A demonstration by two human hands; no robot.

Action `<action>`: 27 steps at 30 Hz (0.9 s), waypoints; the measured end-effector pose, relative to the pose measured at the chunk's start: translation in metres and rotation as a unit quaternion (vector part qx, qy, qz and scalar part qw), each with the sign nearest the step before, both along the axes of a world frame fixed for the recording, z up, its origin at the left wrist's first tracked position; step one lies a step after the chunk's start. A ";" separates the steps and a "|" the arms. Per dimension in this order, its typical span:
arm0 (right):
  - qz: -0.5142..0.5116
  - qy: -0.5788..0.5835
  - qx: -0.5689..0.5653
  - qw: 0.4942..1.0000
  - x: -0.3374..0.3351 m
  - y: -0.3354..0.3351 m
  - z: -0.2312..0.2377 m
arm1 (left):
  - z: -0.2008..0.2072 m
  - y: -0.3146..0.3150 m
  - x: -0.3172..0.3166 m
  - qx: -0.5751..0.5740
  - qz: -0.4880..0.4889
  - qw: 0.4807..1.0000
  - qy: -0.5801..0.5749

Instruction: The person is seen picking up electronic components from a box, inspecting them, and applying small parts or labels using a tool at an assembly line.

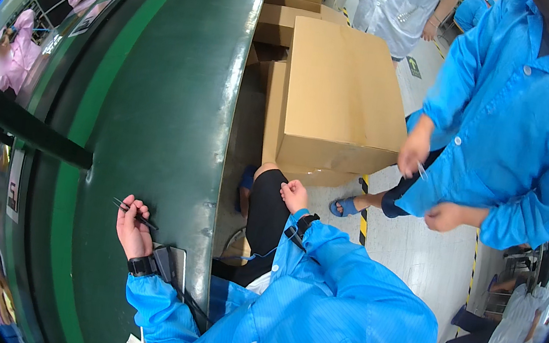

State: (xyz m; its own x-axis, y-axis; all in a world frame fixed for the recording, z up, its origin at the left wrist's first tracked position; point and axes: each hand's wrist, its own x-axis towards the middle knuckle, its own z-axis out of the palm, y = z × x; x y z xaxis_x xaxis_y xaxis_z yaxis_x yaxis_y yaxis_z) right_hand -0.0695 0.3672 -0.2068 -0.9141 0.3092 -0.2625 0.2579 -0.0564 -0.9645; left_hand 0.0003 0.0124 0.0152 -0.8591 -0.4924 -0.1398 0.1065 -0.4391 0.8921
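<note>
Over the green table, my left hand [131, 230] is closed round dark tweezers [145, 222], whose thin tips point to the left. A black band circles that wrist. Just below it, a flat light-edged device [180, 263] with a dark part lies at the table's near right edge, partly hidden by my sleeve. My right hand [295, 196] is held above my knee, its fingers curled in, and nothing shows in them. A black band [307, 222] is on this wrist too, and a thin blue cord hangs near the forearm.
The long green table [166, 102] runs away from me, with a dark post [31, 122] across its left side. Large cardboard boxes [341, 86] stand right of it. A person in a blue coat [501, 132] stands close on the right, a small metallic tool in one hand. People in pink sit across.
</note>
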 end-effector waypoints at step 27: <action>-0.013 0.018 -0.008 1.000 0.004 0.000 -0.006 | 0.017 0.050 -0.104 -0.717 -0.073 0.681 -0.131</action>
State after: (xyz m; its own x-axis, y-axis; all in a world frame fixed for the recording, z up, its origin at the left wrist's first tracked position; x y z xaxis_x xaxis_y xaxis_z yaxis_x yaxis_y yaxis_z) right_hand -0.0654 0.3675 -0.2129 -0.9150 0.3285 -0.2341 0.2207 -0.0781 -0.9722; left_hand -0.1041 0.0620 0.0318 -0.9514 -0.1963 0.2371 -0.0905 0.9146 0.3941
